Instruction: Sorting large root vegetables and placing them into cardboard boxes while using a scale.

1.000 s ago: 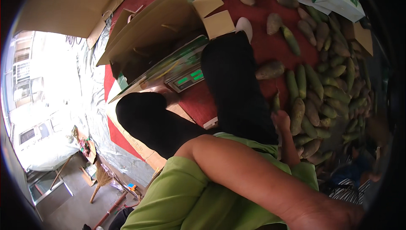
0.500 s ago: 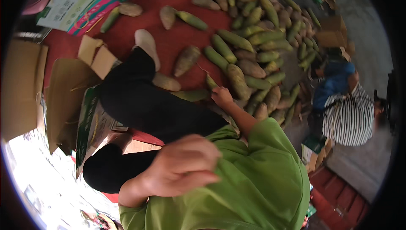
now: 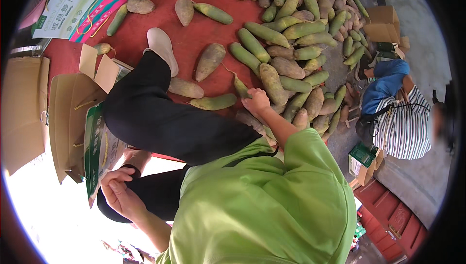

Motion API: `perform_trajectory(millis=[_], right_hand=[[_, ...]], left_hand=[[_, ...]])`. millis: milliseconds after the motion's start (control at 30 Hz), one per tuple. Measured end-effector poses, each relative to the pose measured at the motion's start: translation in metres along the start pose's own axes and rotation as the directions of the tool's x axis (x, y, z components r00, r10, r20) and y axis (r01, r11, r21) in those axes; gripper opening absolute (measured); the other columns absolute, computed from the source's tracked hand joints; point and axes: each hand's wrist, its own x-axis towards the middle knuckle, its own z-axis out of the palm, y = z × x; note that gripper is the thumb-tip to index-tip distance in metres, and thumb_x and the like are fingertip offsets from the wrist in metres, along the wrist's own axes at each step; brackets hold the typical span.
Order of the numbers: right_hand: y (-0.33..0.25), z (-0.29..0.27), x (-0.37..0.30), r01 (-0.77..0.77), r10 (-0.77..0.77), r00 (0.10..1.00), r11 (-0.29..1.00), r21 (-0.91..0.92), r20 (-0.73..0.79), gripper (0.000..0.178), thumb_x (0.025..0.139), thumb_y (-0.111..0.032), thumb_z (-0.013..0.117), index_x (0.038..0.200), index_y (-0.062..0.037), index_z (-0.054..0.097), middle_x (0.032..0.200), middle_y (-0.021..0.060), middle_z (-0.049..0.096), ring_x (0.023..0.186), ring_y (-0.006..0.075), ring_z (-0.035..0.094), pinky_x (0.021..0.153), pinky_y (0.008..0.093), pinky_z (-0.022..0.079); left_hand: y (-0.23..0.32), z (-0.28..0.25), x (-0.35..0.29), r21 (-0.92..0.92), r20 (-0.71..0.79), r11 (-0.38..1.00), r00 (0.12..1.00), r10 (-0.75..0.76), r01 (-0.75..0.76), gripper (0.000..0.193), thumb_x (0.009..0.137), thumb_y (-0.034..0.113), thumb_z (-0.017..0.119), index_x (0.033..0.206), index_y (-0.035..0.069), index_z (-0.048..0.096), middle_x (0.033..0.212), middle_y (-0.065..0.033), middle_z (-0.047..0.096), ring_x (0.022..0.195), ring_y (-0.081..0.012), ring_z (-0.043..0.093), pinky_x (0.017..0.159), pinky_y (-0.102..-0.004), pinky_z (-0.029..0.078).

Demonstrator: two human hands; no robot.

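Observation:
My right hand [image 3: 256, 101] is closed around the thick end of a small green radish [image 3: 241, 88], whose thin root tail points up and to the left. Beside it on the red floor lie a long green radish [image 3: 213, 102] and two soil-covered brownish radishes, one [image 3: 210, 62] farther off and one [image 3: 186, 88] by my shoe. A big heap of green and brownish radishes [image 3: 286, 65] spreads just beyond and right of this hand. My left hand [image 3: 121, 196] is raised over my bent knee at lower left, its fingers loosely curled in with nothing visible in them.
Open cardboard boxes [image 3: 73, 113] and a green-and-white carton [image 3: 94, 142] stand at my left. A printed carton [image 3: 73, 9] lies at the upper left. Toward the right, a person in a striped shirt [image 3: 400, 125] sits near more boxes [image 3: 381, 23].
My left hand has moved from in front of my chest down and left to my knee. The right hand keeps its grip on the small radish. The whole view has shifted slightly.

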Motion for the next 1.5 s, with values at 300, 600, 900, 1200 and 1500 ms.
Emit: perform_trajectory(millis=[300, 600, 900, 1200, 1500], right_hand=[[-0.011, 0.003, 0.028, -0.018, 0.030, 0.995, 0.992, -0.121, 0.099, 0.039, 0.076, -0.024, 0.069, 0.113, -0.0108, 0.062, 0.117, 0.0125, 0.059, 0.114, 0.0311, 0.053, 0.095, 0.0416, 0.047], [-0.028, 0.017, 0.063, -0.145, 0.157, 0.984, 0.980, -0.136, 0.081, 0.043, 0.078, -0.028, 0.072, 0.116, -0.0113, 0.058, 0.122, 0.0100, 0.057, 0.118, 0.0291, 0.052, 0.093, 0.0453, 0.046], [-0.023, 0.038, 0.072, -0.283, 0.316, 0.937, 0.936, -0.208, 0.147, 0.052, 0.077, -0.033, 0.074, 0.121, -0.0124, 0.055, 0.126, 0.0078, 0.056, 0.121, 0.0262, 0.051, 0.093, 0.0454, 0.046], [-0.032, 0.022, 0.063, -0.249, 0.256, 0.965, 0.963, -0.105, 0.061, 0.051, 0.076, -0.029, 0.075, 0.121, -0.0144, 0.056, 0.124, 0.0074, 0.055, 0.120, 0.0270, 0.051, 0.094, 0.0451, 0.046], [-0.023, 0.025, 0.064, -0.243, 0.254, 0.962, 0.963, -0.113, 0.099, 0.052, 0.075, -0.029, 0.075, 0.121, -0.0138, 0.056, 0.123, 0.0076, 0.056, 0.119, 0.0271, 0.051, 0.094, 0.0457, 0.046]], left_hand=[[-0.033, -0.038, -0.007, 0.258, -0.027, 0.966, 1.000, -0.003, 0.010, 0.054, 0.104, 0.039, 0.033, 0.081, -0.003, 0.058, 0.075, -0.0102, 0.058, 0.073, -0.0187, 0.056, 0.075, -0.0291, 0.042], [-0.067, -0.036, -0.014, 0.423, -0.078, 0.896, 0.990, -0.114, 0.136, 0.026, 0.098, 0.008, 0.038, 0.099, 0.000, 0.063, 0.080, -0.0056, 0.061, 0.076, -0.0141, 0.055, 0.076, -0.0275, 0.044], [-0.063, -0.019, -0.015, 0.373, 0.048, 0.909, 0.974, -0.222, 0.189, 0.034, 0.086, -0.003, 0.053, 0.120, 0.000, 0.059, 0.094, -0.0076, 0.059, 0.086, -0.0172, 0.057, 0.079, -0.0308, 0.046], [0.056, 0.092, 0.043, -0.578, 0.582, 0.696, 0.813, -0.015, 0.426, 0.060, 0.075, 0.041, 0.079, 0.110, 0.002, 0.049, 0.080, -0.0060, 0.050, 0.081, -0.0244, 0.055, 0.078, -0.0427, 0.049], [0.081, 0.130, 0.051, -0.687, 0.576, 0.526, 0.817, -0.026, 0.501, 0.036, 0.072, 0.029, 0.083, 0.085, 0.005, 0.060, 0.074, -0.0047, 0.057, 0.080, -0.0252, 0.060, 0.086, -0.0449, 0.048]])
